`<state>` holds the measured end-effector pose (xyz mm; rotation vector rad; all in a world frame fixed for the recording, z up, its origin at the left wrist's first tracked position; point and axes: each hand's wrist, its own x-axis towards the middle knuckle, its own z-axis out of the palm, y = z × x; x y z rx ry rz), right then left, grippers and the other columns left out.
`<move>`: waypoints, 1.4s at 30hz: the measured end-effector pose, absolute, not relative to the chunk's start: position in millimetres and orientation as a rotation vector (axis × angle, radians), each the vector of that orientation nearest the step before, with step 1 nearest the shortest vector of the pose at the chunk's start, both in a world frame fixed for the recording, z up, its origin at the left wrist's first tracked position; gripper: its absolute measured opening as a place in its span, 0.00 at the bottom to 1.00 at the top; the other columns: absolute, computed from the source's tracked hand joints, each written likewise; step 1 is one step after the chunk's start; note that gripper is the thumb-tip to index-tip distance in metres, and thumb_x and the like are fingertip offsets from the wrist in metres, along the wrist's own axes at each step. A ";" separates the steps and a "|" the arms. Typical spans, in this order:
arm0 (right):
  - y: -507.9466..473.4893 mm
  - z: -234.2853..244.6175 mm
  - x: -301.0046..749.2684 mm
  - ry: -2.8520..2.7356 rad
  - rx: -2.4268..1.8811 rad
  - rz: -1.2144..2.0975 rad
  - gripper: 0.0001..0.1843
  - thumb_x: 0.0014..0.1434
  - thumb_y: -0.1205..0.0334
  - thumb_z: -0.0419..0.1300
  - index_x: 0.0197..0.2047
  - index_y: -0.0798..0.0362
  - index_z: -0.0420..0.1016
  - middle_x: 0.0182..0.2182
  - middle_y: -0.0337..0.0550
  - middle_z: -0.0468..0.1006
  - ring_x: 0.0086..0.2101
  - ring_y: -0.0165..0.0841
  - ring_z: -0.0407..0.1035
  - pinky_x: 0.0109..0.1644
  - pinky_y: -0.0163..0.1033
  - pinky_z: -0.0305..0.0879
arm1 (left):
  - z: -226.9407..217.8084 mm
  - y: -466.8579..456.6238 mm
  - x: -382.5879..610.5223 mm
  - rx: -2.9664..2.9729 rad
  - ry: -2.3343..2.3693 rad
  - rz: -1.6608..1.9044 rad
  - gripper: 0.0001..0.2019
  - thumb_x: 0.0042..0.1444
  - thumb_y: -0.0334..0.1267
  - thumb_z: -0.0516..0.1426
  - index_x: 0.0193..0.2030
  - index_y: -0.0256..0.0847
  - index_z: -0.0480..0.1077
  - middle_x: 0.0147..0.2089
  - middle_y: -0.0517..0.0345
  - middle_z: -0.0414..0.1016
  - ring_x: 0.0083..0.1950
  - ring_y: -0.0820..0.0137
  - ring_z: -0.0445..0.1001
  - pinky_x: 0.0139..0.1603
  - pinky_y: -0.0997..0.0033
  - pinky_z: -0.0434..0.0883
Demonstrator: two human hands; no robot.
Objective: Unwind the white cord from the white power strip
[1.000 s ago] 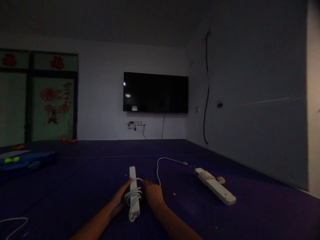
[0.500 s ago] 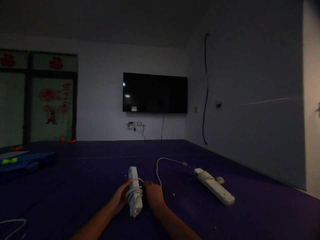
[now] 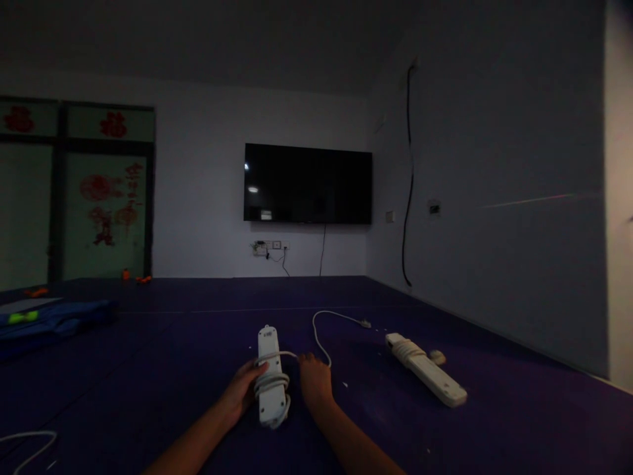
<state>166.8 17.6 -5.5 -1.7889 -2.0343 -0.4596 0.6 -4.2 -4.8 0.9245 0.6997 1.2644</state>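
Note:
My left hand (image 3: 243, 389) grips a white power strip (image 3: 268, 343) from its left side, thumb across the face. Several turns of white cord (image 3: 271, 381) circle the strip's middle. To the right of it, my right hand (image 3: 315, 379) is closed around the same cord, which runs taut from the strip to the fingers. Beyond that hand the loose cord curves over the purple surface (image 3: 208, 343) to its plug (image 3: 364, 324). A second power strip (image 3: 438, 381), its cord wound about one end, lies farther right.
Blue cloth (image 3: 74, 316) with a yellow-green patch lies at the left. Orange objects (image 3: 143, 280) sit near the far left edge. Another white cord (image 3: 34, 443) shows at the lower left. A wall-mounted television (image 3: 307, 185) hangs beyond the surface.
The power strip has turned in my left hand, so its broad face now shows. My right hand has moved slightly right, drawing the cord across the strip.

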 end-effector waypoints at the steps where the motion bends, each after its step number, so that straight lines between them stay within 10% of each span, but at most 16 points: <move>1: 17.0 -5.4 166.7 -2.024 -1.789 -0.474 0.16 0.55 0.76 0.46 0.39 0.57 0.72 0.34 0.53 0.75 0.32 0.39 0.72 0.31 0.39 0.65 | -5.4 -3.6 1.2 0.933 0.702 1.275 0.13 0.40 0.33 0.63 0.36 0.35 0.71 0.29 0.53 0.77 0.29 0.66 0.75 0.36 0.66 0.69; 8: 7.5 -2.0 162.2 -2.043 -1.345 -0.526 0.25 0.55 0.71 0.46 0.56 0.50 0.59 0.47 0.49 0.70 0.34 0.31 0.71 0.34 0.33 0.65 | -13.4 6.2 3.7 0.957 0.740 1.373 0.15 0.37 0.33 0.64 0.35 0.36 0.72 0.33 0.52 0.78 0.33 0.65 0.75 0.36 0.69 0.69; 24: -1.5 2.0 153.7 -2.074 -1.178 -0.460 0.09 0.58 0.59 0.53 0.40 0.50 0.70 0.35 0.40 0.72 0.32 0.28 0.69 0.32 0.30 0.62 | -7.0 0.7 1.8 1.055 0.808 1.375 0.19 0.38 0.34 0.61 0.42 0.39 0.71 0.33 0.54 0.78 0.32 0.66 0.75 0.37 0.67 0.68; 42: 1.1 4.9 150.9 -2.055 -1.505 -0.423 0.14 0.62 0.59 0.43 0.41 0.51 0.68 0.34 0.43 0.72 0.30 0.31 0.70 0.28 0.33 0.61 | -2.7 0.2 -2.7 0.918 0.626 1.207 0.23 0.47 0.37 0.56 0.53 0.38 0.63 0.36 0.53 0.76 0.36 0.64 0.75 0.37 0.66 0.68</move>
